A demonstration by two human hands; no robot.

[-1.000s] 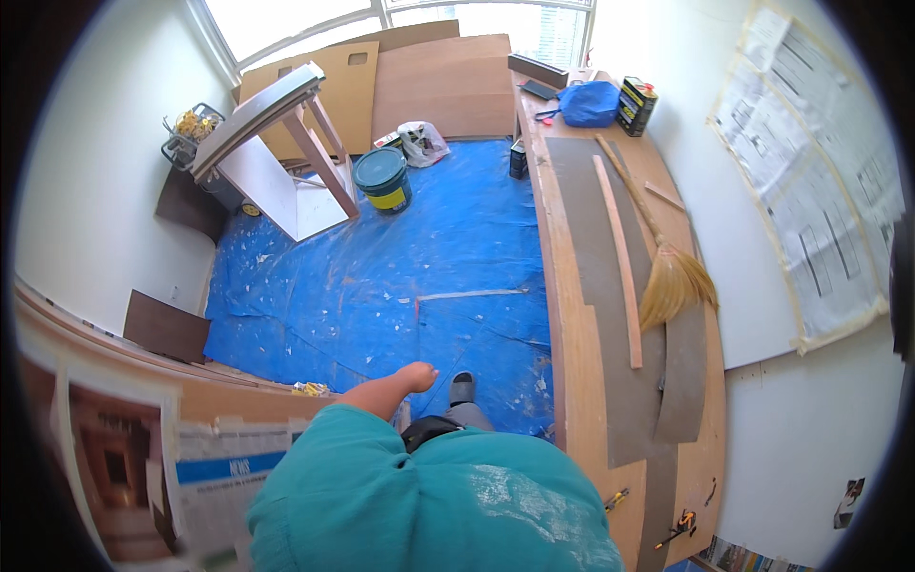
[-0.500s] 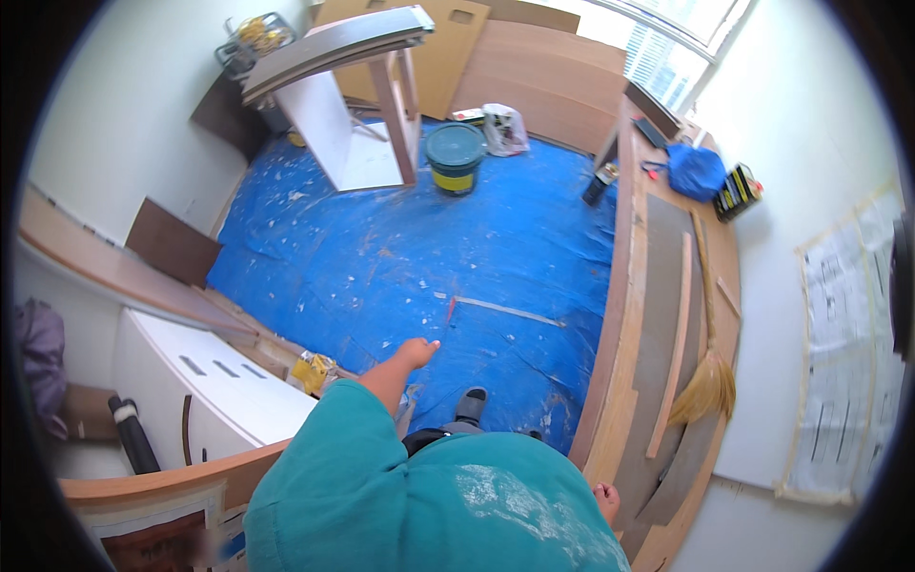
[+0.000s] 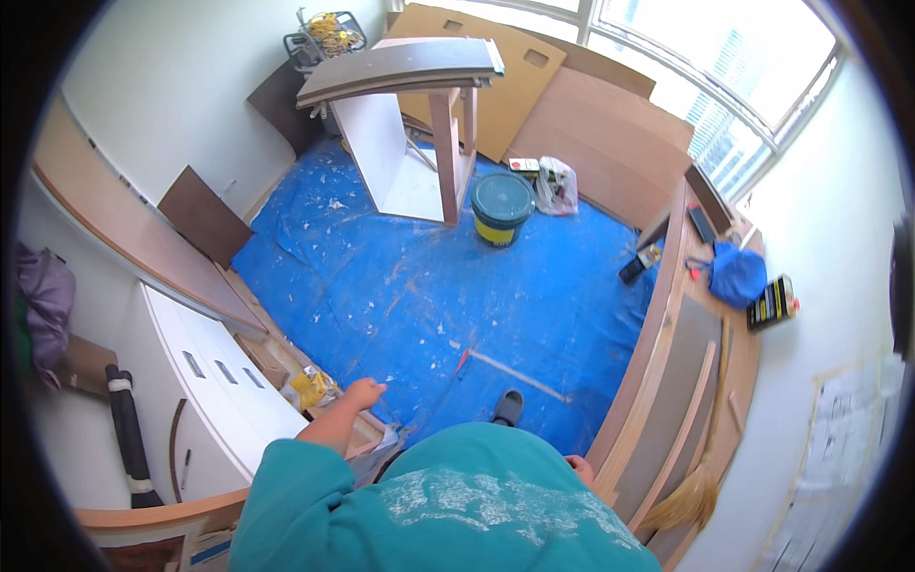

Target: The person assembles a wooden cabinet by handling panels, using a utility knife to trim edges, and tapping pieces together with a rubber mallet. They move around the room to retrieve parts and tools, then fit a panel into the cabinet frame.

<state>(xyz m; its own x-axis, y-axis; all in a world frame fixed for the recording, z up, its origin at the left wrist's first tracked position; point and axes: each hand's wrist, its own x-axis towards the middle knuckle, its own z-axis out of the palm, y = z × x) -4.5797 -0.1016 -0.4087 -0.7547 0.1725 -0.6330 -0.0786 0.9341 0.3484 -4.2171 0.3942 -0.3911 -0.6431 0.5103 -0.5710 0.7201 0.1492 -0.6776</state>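
"Lying at the left edge are one purple bundle (image 3: pixel 45 300) and one black roll (image 3: pixel 129 434). One brown panel (image 3: pixel 202 214) leans on the left wall, and nearer is one white panel (image 3: pixel 224 405) with three dark slots. Then?"

"One yellow packet (image 3: pixel 313 386), low at the near left, close to the left hand (image 3: pixel 364 394)."

"Holding anything, that hand?"

"Fingers curled in, narrow, nothing showing in it."

"Farther off?"

"One wooden stand (image 3: pixel 443 153), boards stacked on top; right of it one green bucket (image 3: pixel 502 205), lid on, and one white plastic bag (image 3: pixel 556 186). Near, below them, one dark shoe (image 3: pixel 508 408)."

"And the right hand (image 3: pixel 579 467)?"

"Near the left edge of the table (image 3: pixel 644 367). The shirt (image 3: pixel 477 515) covers most of it, so I can't tell its state."

"What's on the table?"

"Two pale wood strips, one long, one short; one straw broom (image 3: pixel 686 500); one blue bag (image 3: pixel 737 275) and one dark can (image 3: pixel 772 303) toward the far end."

"Floor and room?"

"Blue sheeting (image 3: pixel 381 286), creased and flecked white, between white walls. Big boards lean at the far side under windows (image 3: pixel 724 67); paper sheets (image 3: pixel 839 448) hang on the right wall."
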